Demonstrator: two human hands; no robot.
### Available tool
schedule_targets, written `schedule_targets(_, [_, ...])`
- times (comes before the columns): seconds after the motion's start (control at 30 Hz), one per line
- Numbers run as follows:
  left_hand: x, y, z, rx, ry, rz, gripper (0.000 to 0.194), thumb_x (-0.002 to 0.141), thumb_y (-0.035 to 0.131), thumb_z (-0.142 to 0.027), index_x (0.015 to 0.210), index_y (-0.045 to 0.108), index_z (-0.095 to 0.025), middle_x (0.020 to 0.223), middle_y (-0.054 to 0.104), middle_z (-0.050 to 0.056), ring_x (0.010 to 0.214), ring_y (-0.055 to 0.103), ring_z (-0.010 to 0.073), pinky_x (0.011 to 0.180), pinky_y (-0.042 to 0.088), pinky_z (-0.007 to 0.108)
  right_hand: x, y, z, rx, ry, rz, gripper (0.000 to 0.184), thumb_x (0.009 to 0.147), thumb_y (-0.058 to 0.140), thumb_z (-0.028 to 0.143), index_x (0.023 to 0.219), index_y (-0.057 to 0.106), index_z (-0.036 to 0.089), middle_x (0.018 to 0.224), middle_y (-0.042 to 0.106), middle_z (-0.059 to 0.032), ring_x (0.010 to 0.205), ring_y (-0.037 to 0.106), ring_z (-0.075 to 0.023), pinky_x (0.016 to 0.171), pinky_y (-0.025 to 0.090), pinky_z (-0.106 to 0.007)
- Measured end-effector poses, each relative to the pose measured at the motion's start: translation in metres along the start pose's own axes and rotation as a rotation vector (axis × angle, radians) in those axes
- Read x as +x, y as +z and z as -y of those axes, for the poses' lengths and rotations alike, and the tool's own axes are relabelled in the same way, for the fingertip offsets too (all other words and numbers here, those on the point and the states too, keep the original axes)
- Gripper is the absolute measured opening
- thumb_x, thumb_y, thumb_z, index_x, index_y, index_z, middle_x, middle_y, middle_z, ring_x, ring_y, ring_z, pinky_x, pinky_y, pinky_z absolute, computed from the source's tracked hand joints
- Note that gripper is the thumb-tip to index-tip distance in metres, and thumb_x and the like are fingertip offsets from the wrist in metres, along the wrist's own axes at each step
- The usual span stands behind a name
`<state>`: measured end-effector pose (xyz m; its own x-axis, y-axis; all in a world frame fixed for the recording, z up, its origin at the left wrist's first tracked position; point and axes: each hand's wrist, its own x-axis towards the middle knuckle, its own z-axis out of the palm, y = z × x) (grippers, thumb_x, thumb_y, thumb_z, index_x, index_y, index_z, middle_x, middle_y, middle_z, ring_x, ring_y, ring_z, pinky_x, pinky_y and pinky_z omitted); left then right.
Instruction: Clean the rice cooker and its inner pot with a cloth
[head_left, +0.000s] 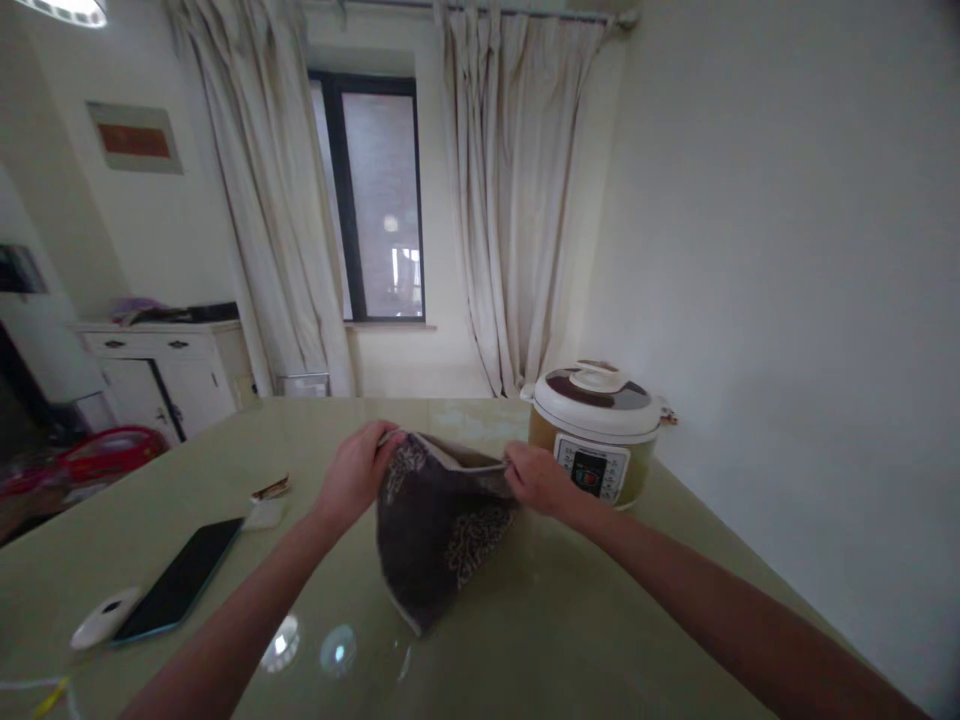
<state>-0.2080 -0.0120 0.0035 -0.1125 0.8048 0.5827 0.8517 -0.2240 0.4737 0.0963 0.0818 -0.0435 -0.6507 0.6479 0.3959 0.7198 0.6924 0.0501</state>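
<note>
A dark grey-brown cloth [435, 540] with pale scroll patterns hangs between my hands above the table, its lower corner pointing down. It looks doubled over, with a lighter inner side showing along the top; whether it is a towel or a cover I cannot tell. My left hand [361, 465] is closed on its upper left corner. Gripping the upper right edge is my right hand [538, 478], close to the front of the electric pressure cooker [592, 440].
The glossy table [600, 620] carries a dark phone [184, 580], a white mouse-like object [105, 618] and a small opened packet [266, 505] on the left. A wall [810, 350] bounds the right side. Behind are curtains [517, 200], a window [384, 200] and a white cabinet [176, 365].
</note>
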Motion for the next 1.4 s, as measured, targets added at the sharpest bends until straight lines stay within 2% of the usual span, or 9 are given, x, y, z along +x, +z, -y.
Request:
schedule_targets(0.1, [0.037,-0.028,-0.019,-0.039,-0.026,-0.102,0.036,0.092,0.056,-0.054,0.097,0.074,-0.023,0.096,0.081,0.007,0.091,0.073,0.0262,0.087,0.054,0.036,0.024,-0.032,-0.006,-0.013,0.070,-0.116,0.019,0.100,0.041,0.014,0.105,0.059,0.015,0.096,0.070,-0.0121,0.088,0.064,-0.0234,0.079,0.043,-0.033])
schedule_targets(0.2, [0.059,-0.056,-0.034,-0.096,-0.014,-0.209,0.037,0.087,0.062,-0.055,0.097,0.079,-0.023,0.092,0.081,0.005,0.086,0.073,0.0237,0.081,0.054,0.032,0.040,-0.071,-0.016,-0.023,-0.020,-0.188,0.021,0.105,0.041,0.023,0.112,0.060,0.015,0.099,0.072,-0.0127,0.088,0.065,-0.0233,0.078,0.042,-0.032])
schedule_targets(0.33, [0.069,-0.092,-0.047,-0.141,0.024,-0.253,0.037,0.081,0.070,-0.054,0.095,0.082,-0.022,0.086,0.080,0.003,0.082,0.071,0.0215,0.076,0.054,0.030,0.050,-0.128,-0.031,0.005,-0.350,-0.203,0.037,0.108,0.052,0.052,0.110,0.063,0.017,0.098,0.075,-0.0104,0.086,0.067,-0.0219,0.073,0.040,-0.030])
schedule_targets(0.47, [0.065,-0.114,-0.048,-0.265,0.008,-0.219,0.042,0.070,0.081,-0.057,0.092,0.081,-0.021,0.083,0.078,0.004,0.080,0.069,0.0212,0.073,0.054,0.030,0.055,-0.169,-0.037,0.189,-0.352,-0.181,0.041,0.096,0.072,0.059,0.094,0.064,0.019,0.082,0.070,-0.0022,0.073,0.061,-0.0159,0.070,0.037,-0.027])
schedule_targets(0.67, [0.060,-0.113,-0.041,-0.439,-0.058,-0.132,0.060,0.056,0.088,-0.070,0.089,0.080,-0.020,0.081,0.078,0.004,0.077,0.067,0.0197,0.073,0.056,0.031,0.053,-0.187,-0.042,0.428,-0.221,-0.015,0.036,0.083,0.083,0.049,0.083,0.064,0.019,0.073,0.060,0.0031,0.067,0.051,-0.0128,0.068,0.036,-0.026])
schedule_targets(0.87, [0.062,-0.105,-0.039,-0.338,-0.081,-0.117,0.062,0.059,0.083,-0.079,0.082,0.081,-0.021,0.077,0.077,0.004,0.074,0.065,0.0206,0.068,0.053,0.030,0.048,-0.194,-0.053,0.319,-0.066,0.041,0.035,0.074,0.088,0.048,0.080,0.073,0.017,0.070,0.061,0.0008,0.066,0.051,-0.0139,0.064,0.033,-0.028])
schedule_targets(1.07, [0.059,-0.112,-0.033,-0.430,-0.055,-0.093,0.052,0.060,0.090,-0.067,0.083,0.084,-0.022,0.082,0.080,0.005,0.077,0.067,0.0181,0.073,0.054,0.029,0.045,-0.214,-0.064,0.427,-0.048,0.186,0.035,0.075,0.085,0.049,0.080,0.078,0.016,0.059,0.059,0.0026,0.059,0.049,-0.0122,0.059,0.032,-0.028])
schedule_targets(1.23, [0.056,-0.128,-0.030,-0.793,-0.173,-0.097,0.062,0.056,0.102,-0.048,0.108,0.082,-0.020,0.086,0.080,0.003,0.075,0.068,0.0122,0.068,0.055,0.021,0.046,-0.245,-0.066,0.569,-0.070,0.168,0.037,0.077,0.085,0.052,0.085,0.078,0.016,0.069,0.068,0.0000,0.065,0.058,-0.0140,0.061,0.039,-0.028])
schedule_targets(1.4, [0.065,-0.141,-0.025,-0.826,-0.286,-0.073,0.058,0.049,0.103,-0.055,0.088,0.082,-0.017,0.092,0.081,0.006,0.079,0.068,0.0124,0.069,0.056,0.020,0.066,-0.257,-0.070,0.672,-0.116,0.052,0.041,0.078,0.085,0.046,0.106,0.077,0.017,0.093,0.076,-0.0053,0.084,0.068,-0.0184,0.078,0.052,-0.033])
